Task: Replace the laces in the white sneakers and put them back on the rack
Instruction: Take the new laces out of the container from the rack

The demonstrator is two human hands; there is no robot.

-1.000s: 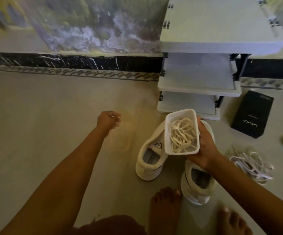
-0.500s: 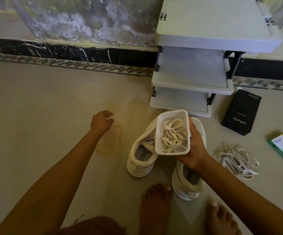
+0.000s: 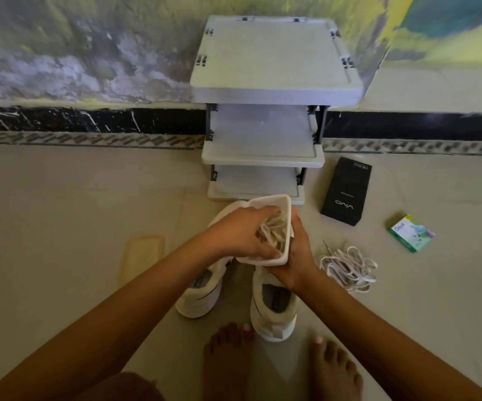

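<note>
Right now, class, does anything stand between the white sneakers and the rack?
Only the tub of laces, held in the right hand, hangs above the sneakers' toes before the rack. What lies beneath it is hidden.

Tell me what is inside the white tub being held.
Pale coiled laces lie inside the tub, which the right hand holds. The left hand reaches in and grips them, covering much of the inside, so anything else there cannot be seen.
</note>
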